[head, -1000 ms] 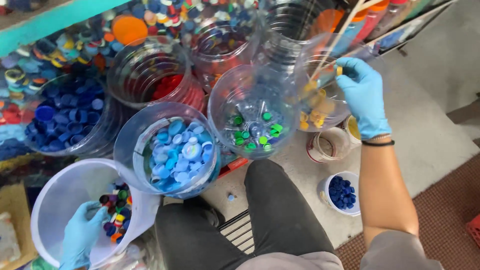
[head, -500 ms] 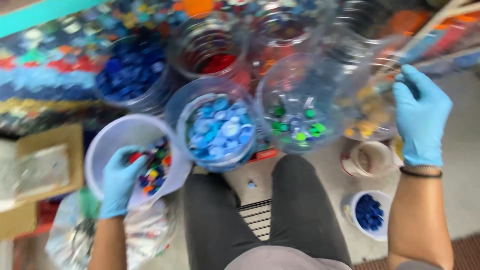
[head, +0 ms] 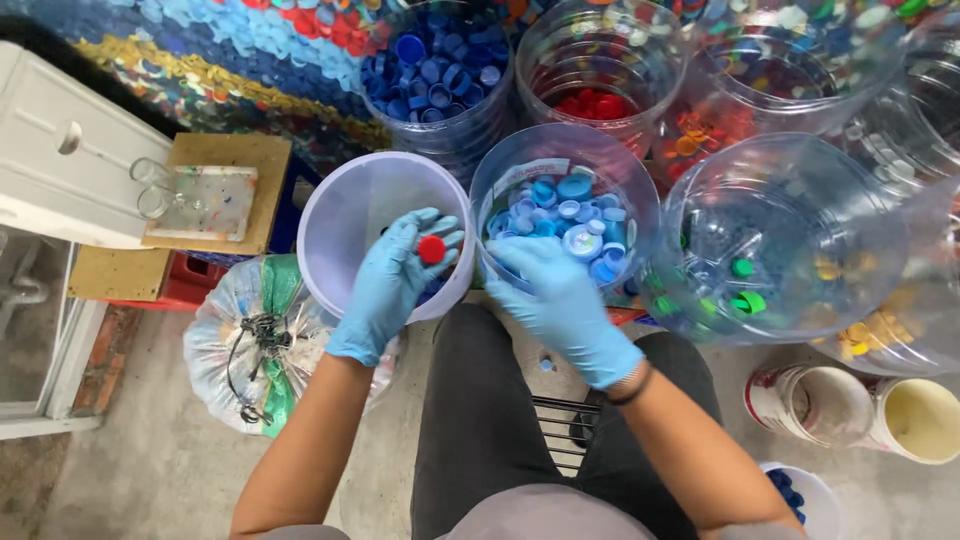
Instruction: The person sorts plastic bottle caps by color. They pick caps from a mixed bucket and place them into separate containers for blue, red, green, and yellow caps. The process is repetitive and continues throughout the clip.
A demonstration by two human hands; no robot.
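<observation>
left hand [head: 392,285], in a blue glove, sits over the near rim of the white bucket [head: 345,215]; fingers loosely curled, palm up-ish, w/ a red cap [head: 431,249] resting on the fingertips, not pinched tight; a bit of dark blue shows under the hand, can't tell what it is; right hand [head: 560,300], also blue-gloved, reaches over the near rim of the clear tub of light blue caps [head: 572,215]; fingers half curled, pointing toward the left hand; can't tell if it has anything in its grip; the two hands are near each other, not touching; white bucket and light-blue tub stand side by side, walls touching or close to it; behind them a tub of dark blue caps [head: 435,70] and a tub w/ red caps [head: 597,100]; to the right a big clear tub w/ a few green caps [head: 745,285] at the bottom; far right on the floor a white paint pot [head: 820,400] and a cream-coloured one [head: 918,420]; left of the bucket a tied plastic bag [head: 250,335] on the floor, a wooden board [head: 215,190] w/ a clear mug lying on it, and a white cabinet [head: 60,150]; person's knees in dark trousers [head: 480,400] sit below the hands.
</observation>
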